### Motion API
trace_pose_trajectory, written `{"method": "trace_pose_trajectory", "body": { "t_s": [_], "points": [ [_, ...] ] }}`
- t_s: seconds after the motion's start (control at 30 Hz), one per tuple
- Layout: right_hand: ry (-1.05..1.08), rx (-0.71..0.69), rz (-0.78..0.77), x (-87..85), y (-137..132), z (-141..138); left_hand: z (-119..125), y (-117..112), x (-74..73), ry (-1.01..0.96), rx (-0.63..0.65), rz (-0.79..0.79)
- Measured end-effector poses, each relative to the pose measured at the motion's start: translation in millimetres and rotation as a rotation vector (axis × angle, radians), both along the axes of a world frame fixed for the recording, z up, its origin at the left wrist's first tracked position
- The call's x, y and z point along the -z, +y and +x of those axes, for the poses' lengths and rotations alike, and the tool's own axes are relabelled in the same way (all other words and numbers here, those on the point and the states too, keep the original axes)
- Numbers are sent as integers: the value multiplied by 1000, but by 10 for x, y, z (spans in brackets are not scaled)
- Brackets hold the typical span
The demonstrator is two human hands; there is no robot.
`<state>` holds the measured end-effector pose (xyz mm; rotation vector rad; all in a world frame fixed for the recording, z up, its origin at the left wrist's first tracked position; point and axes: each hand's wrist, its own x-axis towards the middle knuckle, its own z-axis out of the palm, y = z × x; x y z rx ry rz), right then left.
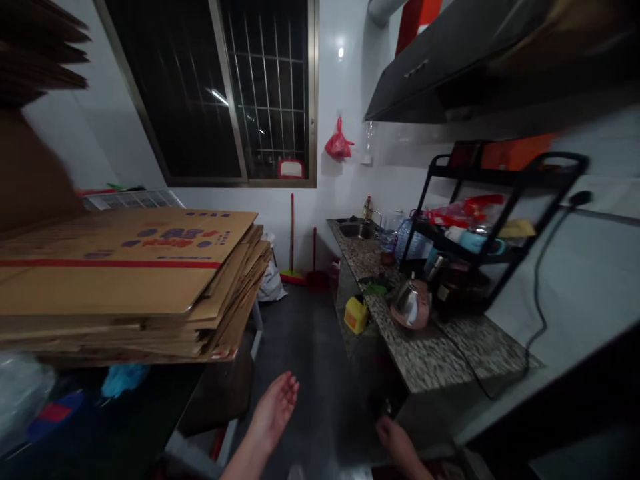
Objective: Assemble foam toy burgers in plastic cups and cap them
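Note:
My left hand (274, 408) is held out low over the dark floor, palm up, fingers stretched and apart, with nothing in it. It is just right of a stack of flattened cardboard boxes (130, 280) lying on a table. My right hand (395, 437) hangs low at the front end of the granite counter (430, 353); only its back shows and its fingers are hidden. A metal kettle (411, 303) stands on the counter ahead of it.
A black wire rack (500, 220) with packets and bowls stands on the counter against the wall, with a sink (356, 230) at the far end. A yellow container (356, 315) sits below the counter. Brooms (293, 267) lean under the dark window. A range hood (450, 67) hangs overhead.

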<state>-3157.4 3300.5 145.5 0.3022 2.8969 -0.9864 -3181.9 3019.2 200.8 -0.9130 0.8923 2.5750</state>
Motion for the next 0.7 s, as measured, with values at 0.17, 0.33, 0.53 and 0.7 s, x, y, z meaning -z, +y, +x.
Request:
{"method": "trace_pose_trajectory", "body": {
  "t_s": [0.17,0.33,0.53,0.7],
  "points": [
    [68,-174,-159,167,-441,-2099,-1851,41,343,-16,-26,16],
    [61,-134,-295,164,-582,-3540,-3706,326,146,68,83,-33],
    [131,145,-415,407,-135,-4698,-5816,952,-94,248,367,-144],
    [181,293,-557,659,152,-6096,-7536,1448,-49,334,475,-241]
  ]
}}
